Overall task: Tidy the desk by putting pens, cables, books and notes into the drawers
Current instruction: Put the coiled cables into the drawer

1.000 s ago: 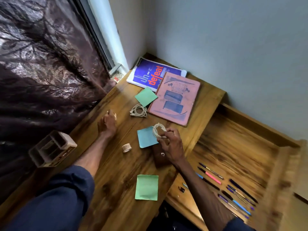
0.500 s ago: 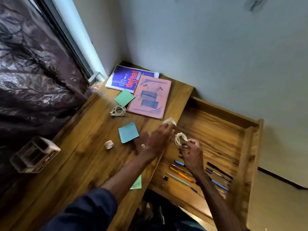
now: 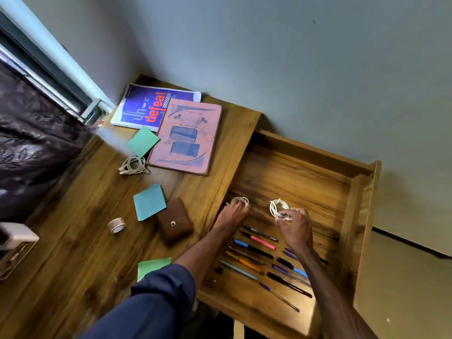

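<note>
Both hands reach into the open wooden drawer (image 3: 318,165) on the right. My left hand (image 3: 232,212) grips a small coiled white cable (image 3: 241,200) near the drawer's left side. My right hand (image 3: 294,225) holds a second coiled white cable (image 3: 277,207) over the drawer's middle. Several pens (image 3: 259,250) lie in rows in the drawer's near part. On the desk (image 3: 80,236) remain a third coiled cable (image 3: 133,165), a pink book (image 3: 187,135), a blue book (image 3: 144,107) and green (image 3: 143,141), blue (image 3: 149,201) and near green (image 3: 152,265) sticky notes.
A brown snap wallet (image 3: 175,222) and a roll of tape (image 3: 116,225) lie mid-desk. A beige organiser (image 3: 14,245) stands at the left edge, beside a dark curtain (image 3: 29,148). The grey wall (image 3: 269,57) runs behind desk and drawer.
Both hands moved right from the desktop into the drawer, each carrying a coiled cable. The view swung right toward the drawer.
</note>
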`<state>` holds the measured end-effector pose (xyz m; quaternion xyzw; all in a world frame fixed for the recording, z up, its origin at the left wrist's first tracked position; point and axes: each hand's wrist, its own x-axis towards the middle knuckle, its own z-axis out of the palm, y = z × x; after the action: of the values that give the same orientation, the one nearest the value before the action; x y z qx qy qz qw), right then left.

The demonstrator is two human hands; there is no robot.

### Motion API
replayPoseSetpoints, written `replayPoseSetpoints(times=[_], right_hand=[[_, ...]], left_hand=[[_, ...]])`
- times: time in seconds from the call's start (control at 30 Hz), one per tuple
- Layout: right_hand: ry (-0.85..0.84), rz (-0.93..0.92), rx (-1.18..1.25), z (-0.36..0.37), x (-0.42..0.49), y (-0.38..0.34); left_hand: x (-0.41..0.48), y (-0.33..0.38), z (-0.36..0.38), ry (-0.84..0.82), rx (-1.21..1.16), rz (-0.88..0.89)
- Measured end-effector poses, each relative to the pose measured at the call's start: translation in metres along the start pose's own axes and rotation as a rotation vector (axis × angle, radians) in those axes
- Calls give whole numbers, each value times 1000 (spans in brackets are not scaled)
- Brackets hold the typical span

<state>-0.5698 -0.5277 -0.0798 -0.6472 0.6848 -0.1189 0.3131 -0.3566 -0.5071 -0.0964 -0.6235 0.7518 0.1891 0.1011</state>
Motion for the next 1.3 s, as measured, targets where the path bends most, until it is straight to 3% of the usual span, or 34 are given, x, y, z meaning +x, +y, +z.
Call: replayPoseSetpoints(times=[0.33, 0.8, 1.07, 1.3], right_hand=[[-118, -83, -21, 18, 32, -20], [-171, -176, -150, 65, 92, -44], [-32, -179, 22, 47, 45, -47], [40, -295, 109, 45, -3, -105]], left_hand=[[10, 6, 3, -154, 54, -103], [-1, 11, -2, 31, -86, -225], [-13, 9, -8, 157, -198, -217], [-64, -19, -28, 405, -354, -120]])
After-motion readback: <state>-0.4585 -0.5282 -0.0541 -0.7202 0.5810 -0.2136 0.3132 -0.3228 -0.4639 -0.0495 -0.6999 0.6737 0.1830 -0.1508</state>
